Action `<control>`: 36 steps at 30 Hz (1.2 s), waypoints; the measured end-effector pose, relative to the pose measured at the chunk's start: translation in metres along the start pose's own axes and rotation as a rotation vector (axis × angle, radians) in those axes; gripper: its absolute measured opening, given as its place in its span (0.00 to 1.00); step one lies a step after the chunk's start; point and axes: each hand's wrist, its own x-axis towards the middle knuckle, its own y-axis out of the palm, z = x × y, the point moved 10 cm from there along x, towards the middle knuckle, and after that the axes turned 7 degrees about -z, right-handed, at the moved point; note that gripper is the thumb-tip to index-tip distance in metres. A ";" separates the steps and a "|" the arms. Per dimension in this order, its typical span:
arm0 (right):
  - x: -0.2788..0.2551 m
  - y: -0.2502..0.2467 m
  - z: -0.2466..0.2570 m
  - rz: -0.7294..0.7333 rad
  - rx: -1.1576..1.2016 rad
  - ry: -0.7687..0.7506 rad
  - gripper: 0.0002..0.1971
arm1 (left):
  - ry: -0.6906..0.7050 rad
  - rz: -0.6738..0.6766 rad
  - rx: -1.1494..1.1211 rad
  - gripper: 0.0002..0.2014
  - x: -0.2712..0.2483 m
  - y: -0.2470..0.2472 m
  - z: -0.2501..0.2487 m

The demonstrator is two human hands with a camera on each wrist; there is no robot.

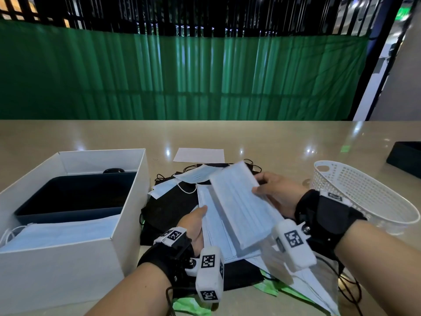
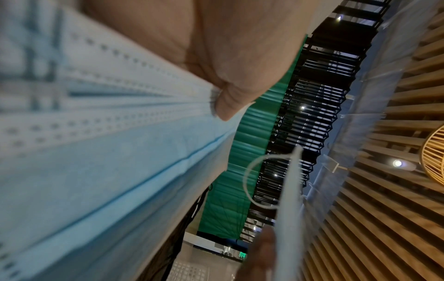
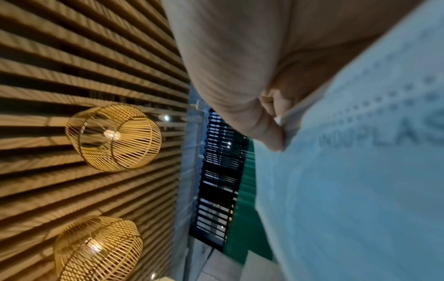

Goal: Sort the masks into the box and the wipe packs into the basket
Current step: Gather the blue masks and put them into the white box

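Observation:
A thick stack of pale blue masks (image 1: pixel 239 206) is lifted above the pile in the middle of the table. My right hand (image 1: pixel 273 192) grips its right edge, thumb on top (image 3: pixel 271 136). My left hand (image 1: pixel 196 222) holds the left edge of blue masks lying under the stack, with the thumb (image 2: pixel 228 108) pressed on them. The white box (image 1: pixel 127 201) stands at the left with blue masks (image 1: pixel 57 233) in its front part. The white perforated basket (image 1: pixel 364 197) stands at the right and looks empty. Green wipe packs (image 1: pixel 191 306) peek out beneath the pile.
Black masks (image 1: pixel 168 208) and loose blue ones (image 1: pixel 196 174) lie under and behind the stack. A dark tray (image 1: pixel 75 197) sits inside the box. A white sheet (image 1: pixel 198 155) lies further back, a black object (image 1: pixel 407 156) at the far right edge. Cables trail from my wrists.

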 end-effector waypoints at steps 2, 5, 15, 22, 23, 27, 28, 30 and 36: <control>0.002 0.011 -0.017 0.020 -0.047 0.071 0.08 | -0.019 0.006 -0.020 0.25 0.008 0.001 0.003; 0.007 0.026 -0.038 0.053 -0.067 0.120 0.08 | -0.071 0.103 -0.045 0.31 0.014 0.009 0.008; 0.002 -0.018 -0.029 0.062 -0.751 -0.005 0.05 | 0.024 0.230 -0.023 0.20 0.016 0.013 0.004; -0.018 -0.060 -0.058 0.107 -1.137 0.160 0.04 | -0.011 0.197 0.009 0.21 0.015 0.012 0.007; -0.019 -0.061 -0.061 0.111 -1.170 0.162 0.04 | -0.011 0.198 0.010 0.21 0.014 0.012 0.007; -0.016 -0.054 -0.064 0.122 -1.226 0.135 0.10 | 0.004 0.189 0.019 0.19 0.009 0.012 0.004; -0.015 -0.052 -0.064 0.120 -1.229 0.129 0.11 | 0.005 0.187 0.013 0.19 0.008 0.012 0.004; -0.015 -0.048 -0.065 0.119 -1.247 0.115 0.13 | 0.001 0.191 0.011 0.20 0.007 0.013 0.004; -0.023 -0.035 -0.063 0.163 -1.230 0.052 0.07 | 0.001 0.143 0.077 0.19 0.007 0.009 0.003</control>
